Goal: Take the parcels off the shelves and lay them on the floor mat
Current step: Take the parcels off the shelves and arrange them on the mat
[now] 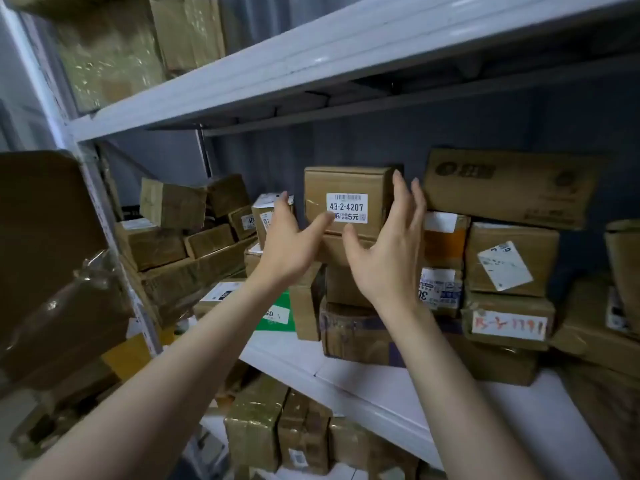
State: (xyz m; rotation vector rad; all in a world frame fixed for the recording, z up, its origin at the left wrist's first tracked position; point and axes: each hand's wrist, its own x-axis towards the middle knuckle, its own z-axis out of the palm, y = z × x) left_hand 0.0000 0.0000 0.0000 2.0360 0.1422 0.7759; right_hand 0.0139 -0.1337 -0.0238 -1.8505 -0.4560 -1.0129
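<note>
Both hands are open, fingers spread, and neither has closed on anything yet. The left hand [289, 242] reaches toward the left face of a box [348, 200], its thumb lying over the front by the white label [346, 207]. The right hand [389, 247] is beside the right face, fingertips at the top corner.

The box sits on top of a stack on the middle shelf [363, 372], with more parcels crowded on either side. It looks like small, stiff, taped cardboard, and probably light. The tape may be slick, so press the palms flat on the two side faces. Lift it straight up so the lower boxes do not get dragged along. The mat is out of view.
</note>
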